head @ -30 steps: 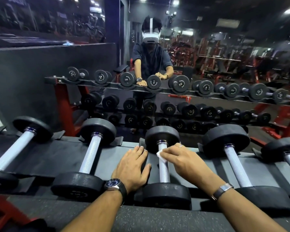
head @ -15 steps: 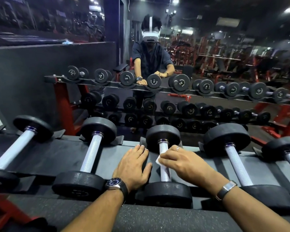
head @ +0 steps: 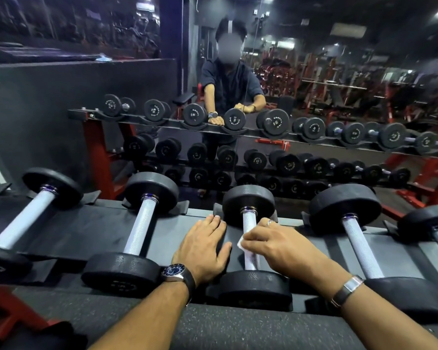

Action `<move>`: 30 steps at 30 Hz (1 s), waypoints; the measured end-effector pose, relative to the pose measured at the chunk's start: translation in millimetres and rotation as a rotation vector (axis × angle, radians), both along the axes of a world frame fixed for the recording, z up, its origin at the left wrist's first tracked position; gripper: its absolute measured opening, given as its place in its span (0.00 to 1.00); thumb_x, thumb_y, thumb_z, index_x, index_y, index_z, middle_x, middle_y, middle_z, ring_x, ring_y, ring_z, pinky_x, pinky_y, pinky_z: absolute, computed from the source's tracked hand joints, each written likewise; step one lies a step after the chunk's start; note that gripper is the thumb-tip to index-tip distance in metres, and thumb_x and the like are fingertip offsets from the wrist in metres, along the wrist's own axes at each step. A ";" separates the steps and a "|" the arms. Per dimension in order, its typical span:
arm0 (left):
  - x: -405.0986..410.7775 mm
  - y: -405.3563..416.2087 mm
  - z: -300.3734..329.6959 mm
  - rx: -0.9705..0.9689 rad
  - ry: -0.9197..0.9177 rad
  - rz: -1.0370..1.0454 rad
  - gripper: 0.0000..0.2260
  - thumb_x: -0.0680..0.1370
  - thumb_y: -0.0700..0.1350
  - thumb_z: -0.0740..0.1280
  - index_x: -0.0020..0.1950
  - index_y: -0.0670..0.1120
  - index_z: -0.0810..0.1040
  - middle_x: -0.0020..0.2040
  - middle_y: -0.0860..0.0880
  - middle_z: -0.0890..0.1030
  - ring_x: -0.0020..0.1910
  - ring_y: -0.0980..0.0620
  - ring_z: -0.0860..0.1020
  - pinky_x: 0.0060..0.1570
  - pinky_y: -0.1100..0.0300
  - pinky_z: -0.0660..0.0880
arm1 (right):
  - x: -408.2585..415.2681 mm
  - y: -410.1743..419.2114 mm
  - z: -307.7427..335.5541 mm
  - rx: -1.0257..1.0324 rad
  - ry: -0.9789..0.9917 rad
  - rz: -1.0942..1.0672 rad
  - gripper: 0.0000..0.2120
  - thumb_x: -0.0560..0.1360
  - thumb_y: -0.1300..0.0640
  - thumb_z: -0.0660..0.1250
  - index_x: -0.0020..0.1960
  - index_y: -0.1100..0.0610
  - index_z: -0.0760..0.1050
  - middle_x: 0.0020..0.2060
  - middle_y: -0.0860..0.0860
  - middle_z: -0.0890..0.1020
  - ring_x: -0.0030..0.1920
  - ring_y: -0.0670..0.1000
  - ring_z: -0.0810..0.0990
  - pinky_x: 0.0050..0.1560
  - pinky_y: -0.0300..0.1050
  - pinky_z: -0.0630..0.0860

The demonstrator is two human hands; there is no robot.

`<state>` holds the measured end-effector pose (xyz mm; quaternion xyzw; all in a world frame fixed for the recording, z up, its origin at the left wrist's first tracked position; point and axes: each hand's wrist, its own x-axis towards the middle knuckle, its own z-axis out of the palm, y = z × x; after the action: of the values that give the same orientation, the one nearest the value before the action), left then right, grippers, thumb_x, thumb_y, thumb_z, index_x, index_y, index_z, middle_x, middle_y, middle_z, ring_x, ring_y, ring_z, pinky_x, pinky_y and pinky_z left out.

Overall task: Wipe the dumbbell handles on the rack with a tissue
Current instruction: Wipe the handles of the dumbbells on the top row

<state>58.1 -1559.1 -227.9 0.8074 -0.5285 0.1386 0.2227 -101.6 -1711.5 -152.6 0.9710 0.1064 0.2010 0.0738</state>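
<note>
Several black dumbbells with silver knurled handles lie side by side on the dark rack shelf [head: 86, 231]. My right hand [head: 278, 246] wraps a white tissue [head: 241, 245] around the handle [head: 249, 222] of the middle dumbbell [head: 248, 203], fingers curled over the bar at about mid length. My left hand [head: 202, 246] rests flat on the shelf just left of that handle, fingers straight. Only a corner of the tissue shows beneath my fingers.
Neighbouring dumbbell handles lie to the left [head: 139, 228] and right [head: 359, 248], more at both ends of the shelf. A mirror behind the rack reflects a person and lower rows of dumbbells [head: 276, 122]. A red frame post [head: 0, 306] stands at lower left.
My right hand with the tissue has slid slightly back toward me along the middle handle. My left hand has stayed flat in place on the shelf.
</note>
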 end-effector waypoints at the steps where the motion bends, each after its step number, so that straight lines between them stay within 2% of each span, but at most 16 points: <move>1: 0.3 -0.1 0.3 0.001 0.008 0.003 0.28 0.78 0.58 0.56 0.71 0.43 0.75 0.71 0.45 0.75 0.73 0.46 0.70 0.74 0.52 0.61 | -1.1 -2.6 1.1 0.001 0.002 0.012 0.17 0.73 0.63 0.61 0.55 0.51 0.82 0.49 0.45 0.81 0.45 0.50 0.74 0.31 0.45 0.77; 4: 0.3 -0.5 -0.7 0.000 0.010 0.011 0.28 0.78 0.58 0.56 0.71 0.43 0.75 0.71 0.45 0.75 0.73 0.46 0.70 0.74 0.52 0.61 | -1.7 -7.4 3.0 0.064 -0.040 -0.041 0.20 0.74 0.63 0.55 0.55 0.52 0.83 0.49 0.46 0.82 0.42 0.52 0.76 0.33 0.48 0.79; 8: 0.2 -0.5 -0.2 0.004 0.002 0.009 0.28 0.78 0.58 0.56 0.70 0.43 0.75 0.70 0.45 0.75 0.72 0.46 0.70 0.73 0.51 0.62 | -5.9 -0.8 5.5 -0.001 0.068 0.041 0.16 0.73 0.63 0.62 0.54 0.49 0.81 0.50 0.44 0.81 0.45 0.49 0.74 0.34 0.43 0.76; 12: -0.4 -0.4 -0.6 0.001 0.008 0.014 0.28 0.78 0.58 0.57 0.71 0.43 0.75 0.71 0.45 0.75 0.73 0.46 0.70 0.74 0.52 0.61 | -8.4 -0.6 14.9 0.105 0.050 -0.028 0.18 0.69 0.67 0.71 0.54 0.49 0.82 0.49 0.45 0.82 0.42 0.52 0.78 0.32 0.41 0.76; 15: -0.3 -0.2 -0.5 -0.003 0.005 0.007 0.27 0.78 0.58 0.57 0.70 0.43 0.76 0.70 0.45 0.76 0.72 0.46 0.71 0.73 0.51 0.64 | -12.5 5.8 14.9 0.041 0.165 0.029 0.17 0.70 0.62 0.70 0.55 0.46 0.80 0.51 0.44 0.80 0.45 0.50 0.76 0.33 0.43 0.75; 18: 1.6 -1.0 -1.3 -0.011 -0.010 0.009 0.27 0.77 0.57 0.59 0.68 0.42 0.77 0.68 0.44 0.78 0.70 0.45 0.73 0.71 0.49 0.68 | -12.5 0.9 21.3 0.092 0.130 -0.028 0.17 0.70 0.63 0.70 0.53 0.46 0.82 0.49 0.44 0.80 0.42 0.51 0.78 0.31 0.41 0.74; 21: 0.5 -0.8 -1.1 -0.009 -0.012 0.012 0.27 0.77 0.57 0.59 0.69 0.42 0.77 0.68 0.44 0.77 0.70 0.45 0.73 0.71 0.49 0.68 | -14.7 3.9 22.8 0.062 0.237 0.022 0.18 0.69 0.62 0.73 0.54 0.44 0.82 0.49 0.43 0.79 0.44 0.49 0.77 0.35 0.42 0.75; 23: 1.0 -0.9 -1.3 -0.003 -0.011 0.010 0.27 0.77 0.58 0.59 0.69 0.43 0.76 0.69 0.44 0.77 0.70 0.45 0.73 0.72 0.49 0.67 | -15.5 4.5 29.5 0.078 0.276 0.048 0.17 0.69 0.61 0.74 0.53 0.43 0.83 0.48 0.42 0.80 0.44 0.46 0.78 0.38 0.36 0.72; 26: 1.3 -1.3 -1.9 -0.007 -0.001 0.011 0.27 0.77 0.58 0.58 0.70 0.43 0.76 0.70 0.44 0.76 0.71 0.45 0.72 0.72 0.49 0.66 | -4.4 -7.1 34.4 0.155 0.155 -0.014 0.14 0.70 0.64 0.72 0.50 0.47 0.85 0.45 0.45 0.81 0.41 0.48 0.81 0.39 0.35 0.74; 28: 0.8 -1.3 -1.6 -0.008 0.004 0.014 0.27 0.77 0.58 0.58 0.69 0.43 0.77 0.69 0.44 0.76 0.71 0.45 0.72 0.72 0.49 0.66 | 7.7 -9.5 31.7 0.209 0.064 -0.128 0.10 0.74 0.61 0.68 0.50 0.49 0.84 0.46 0.47 0.80 0.43 0.51 0.81 0.42 0.40 0.78; 30: 0.0 -1.4 -1.4 -0.009 0.012 0.014 0.27 0.77 0.58 0.58 0.69 0.43 0.77 0.69 0.44 0.77 0.71 0.45 0.72 0.73 0.49 0.65 | 17.7 -6.3 26.5 0.279 0.026 -0.238 0.10 0.75 0.60 0.66 0.51 0.49 0.83 0.47 0.47 0.79 0.45 0.52 0.80 0.45 0.45 0.79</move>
<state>58.1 -1560.5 -229.3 0.8107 -0.5210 0.1378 0.2287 -83.9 -1717.8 -126.1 0.9801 -0.0371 0.1910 -0.0395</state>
